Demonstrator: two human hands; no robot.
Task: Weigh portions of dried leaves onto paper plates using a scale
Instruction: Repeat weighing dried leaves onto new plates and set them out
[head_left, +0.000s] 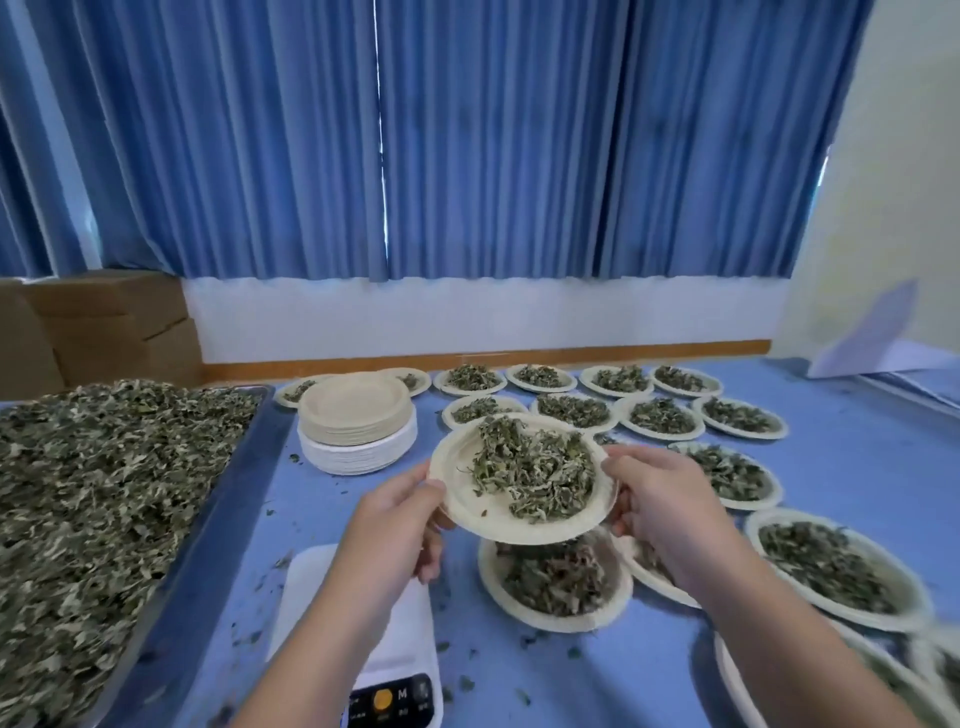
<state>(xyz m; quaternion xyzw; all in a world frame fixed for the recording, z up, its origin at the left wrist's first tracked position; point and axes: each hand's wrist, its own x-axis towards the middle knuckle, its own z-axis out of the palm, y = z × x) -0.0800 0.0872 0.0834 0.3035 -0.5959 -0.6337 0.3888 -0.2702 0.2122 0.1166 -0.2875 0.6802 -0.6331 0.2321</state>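
Step in hand: moving a weighed portion off the scale.

At lower centre the scale (410, 644) carries no plate. Above it, mid-frame, the left hand (400, 525) and right hand (660, 499) each clamp an opposite rim of the plate (467, 512). It is held in the air, slightly tilted, with dried leaves (535, 473) heaped on it. Likely next move: keep it level and set it on bare table (857, 467) among the filled plates (498, 587) at right. Then take an empty one from the stack (356, 410) at centre left.
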